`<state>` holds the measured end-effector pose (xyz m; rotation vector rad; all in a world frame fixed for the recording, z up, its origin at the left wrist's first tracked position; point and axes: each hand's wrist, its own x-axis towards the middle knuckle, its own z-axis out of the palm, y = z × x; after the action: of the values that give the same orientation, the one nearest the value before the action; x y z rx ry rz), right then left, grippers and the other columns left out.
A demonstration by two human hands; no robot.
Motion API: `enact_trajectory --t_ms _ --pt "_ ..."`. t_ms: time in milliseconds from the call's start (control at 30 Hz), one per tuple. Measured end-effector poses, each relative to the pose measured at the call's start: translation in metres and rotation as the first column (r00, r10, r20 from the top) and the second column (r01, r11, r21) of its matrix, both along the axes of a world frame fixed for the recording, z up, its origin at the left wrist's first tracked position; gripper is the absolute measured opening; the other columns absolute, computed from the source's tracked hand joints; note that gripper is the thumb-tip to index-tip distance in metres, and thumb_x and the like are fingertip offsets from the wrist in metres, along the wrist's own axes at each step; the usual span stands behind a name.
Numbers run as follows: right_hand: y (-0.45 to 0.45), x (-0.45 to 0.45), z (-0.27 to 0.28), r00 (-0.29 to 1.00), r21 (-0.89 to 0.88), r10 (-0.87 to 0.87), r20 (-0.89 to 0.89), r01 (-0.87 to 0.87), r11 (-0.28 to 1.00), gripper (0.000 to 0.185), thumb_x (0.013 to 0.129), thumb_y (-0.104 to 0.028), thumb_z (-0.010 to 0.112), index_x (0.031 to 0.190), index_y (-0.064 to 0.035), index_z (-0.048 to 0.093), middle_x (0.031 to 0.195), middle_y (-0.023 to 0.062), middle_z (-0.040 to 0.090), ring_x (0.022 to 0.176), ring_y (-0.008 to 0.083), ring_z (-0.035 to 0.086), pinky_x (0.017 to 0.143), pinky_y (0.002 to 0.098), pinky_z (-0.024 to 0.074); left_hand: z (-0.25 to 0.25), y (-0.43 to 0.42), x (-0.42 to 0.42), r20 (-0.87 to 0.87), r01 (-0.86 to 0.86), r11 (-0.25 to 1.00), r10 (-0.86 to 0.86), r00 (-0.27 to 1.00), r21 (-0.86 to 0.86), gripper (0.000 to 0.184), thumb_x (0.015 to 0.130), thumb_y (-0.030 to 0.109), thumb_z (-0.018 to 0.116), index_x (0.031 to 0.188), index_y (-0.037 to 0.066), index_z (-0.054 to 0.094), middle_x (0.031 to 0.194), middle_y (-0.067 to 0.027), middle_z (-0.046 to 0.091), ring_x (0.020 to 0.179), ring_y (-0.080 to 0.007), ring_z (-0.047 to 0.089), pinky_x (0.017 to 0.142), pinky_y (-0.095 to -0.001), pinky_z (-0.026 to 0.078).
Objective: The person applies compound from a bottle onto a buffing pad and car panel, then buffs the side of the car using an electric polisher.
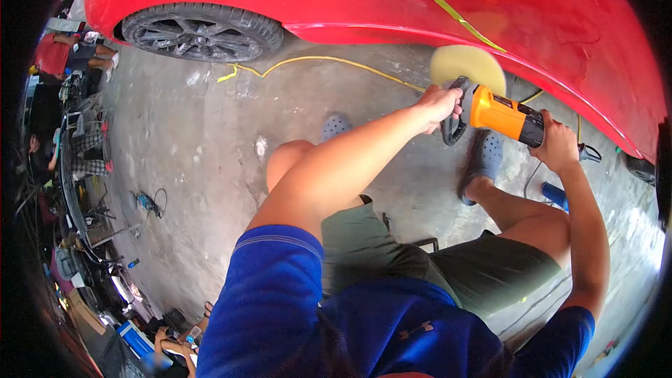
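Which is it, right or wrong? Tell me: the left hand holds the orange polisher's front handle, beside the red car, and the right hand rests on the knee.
Wrong about the right hand: it isn't resting but holds the black rear end of the orange polisher, as the head view shows. The rest stands: the left hand holds the front handle, beside the red car.

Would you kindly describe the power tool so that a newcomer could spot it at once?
From the red car across the top, look just below its right half. There, left hand on its black handle, right hand on its rear, is the power tool. Its orange body and round, pale yellow pad set it apart from the yellow cord.
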<state>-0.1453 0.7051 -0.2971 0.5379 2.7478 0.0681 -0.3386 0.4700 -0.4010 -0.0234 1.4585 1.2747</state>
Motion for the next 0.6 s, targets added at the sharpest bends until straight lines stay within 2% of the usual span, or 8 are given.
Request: enact_trajectory --t_ms 200,233,300,400,500,600 --pt "-0.059 -0.077 -0.029 0.990 -0.089 0.133 -0.053 -0.138 0.986 0.070 0.063 -0.026 0.084 0.120 -0.0014 0.051 0.092 0.0238 0.072 0.088 0.0407 0.072 0.079 0.0483 0.0592 -0.010 -0.081 -0.046 -0.107 -0.223 0.973 0.216 0.971 -0.057 0.026 0.102 0.037 0.055 0.094 0.012 0.060 0.086 -0.0021 0.065 0.079 -0.0166 0.064 0.084 -0.0522 0.051" --pt "-0.070 -0.092 -0.038 0.988 -0.118 0.137 -0.069 -0.144 0.983 0.073 0.063 -0.027 0.083 0.123 -0.0021 0.051 0.093 0.0239 0.072 0.088 0.0413 0.072 0.080 0.0491 0.0588 -0.012 -0.097 -0.057 -0.121 -0.305 0.952 0.300 0.946 -0.025 0.027 0.102 0.034 0.055 0.092 0.010 0.061 0.083 -0.0028 0.064 0.074 -0.0159 0.063 0.077 -0.0410 0.053" --pt "-0.093 -0.124 -0.064 0.986 -0.181 0.141 -0.093 -0.156 0.971 0.078 0.063 -0.028 0.082 0.130 -0.0036 0.051 0.094 0.0242 0.072 0.089 0.0424 0.071 0.081 0.0505 0.0580 -0.018 -0.129 -0.082 -0.133 -0.421 0.907 0.417 0.899 -0.005 0.026 0.103 0.030 0.055 0.093 0.007 0.061 0.080 -0.0031 0.062 0.070 -0.0156 0.061 0.069 -0.0337 0.054" --pt "-0.139 -0.171 -0.088 0.972 -0.242 0.182 -0.150 -0.214 0.946 0.075 0.064 -0.031 0.082 0.128 -0.0034 0.053 0.093 0.0242 0.072 0.090 0.0420 0.071 0.082 0.0498 0.0581 -0.018 -0.174 -0.121 -0.194 -0.591 0.807 0.582 0.790 0.015 0.024 0.104 0.024 0.053 0.092 0.004 0.060 0.075 -0.0022 0.056 0.066 -0.0154 0.058 0.061 -0.0306 0.053" --pt "-0.188 -0.214 -0.101 0.970 -0.307 0.190 -0.149 -0.229 0.924 0.074 0.066 -0.034 0.081 0.127 -0.0032 0.055 0.095 0.0244 0.072 0.091 0.0414 0.072 0.084 0.0491 0.0581 -0.005 -0.223 -0.155 -0.297 -0.621 0.780 0.579 0.760 -0.069 0.023 0.103 0.022 0.053 0.092 0.003 0.060 0.079 -0.0047 0.060 0.066 -0.0163 0.058 0.063 -0.0331 0.053" --pt "-0.226 -0.238 -0.105 0.962 -0.382 0.172 -0.211 -0.243 0.892 0.063 0.068 -0.032 0.080 0.119 -0.0027 0.057 0.096 0.0236 0.073 0.092 0.0406 0.072 0.085 0.0488 0.0586 0.013 -0.250 -0.170 -0.454 -0.719 0.693 0.627 0.633 -0.045 0.024 0.100 0.023 0.056 0.091 0.001 0.063 0.077 -0.0048 0.062 0.064 -0.0166 0.057 0.063 -0.0329 0.051"
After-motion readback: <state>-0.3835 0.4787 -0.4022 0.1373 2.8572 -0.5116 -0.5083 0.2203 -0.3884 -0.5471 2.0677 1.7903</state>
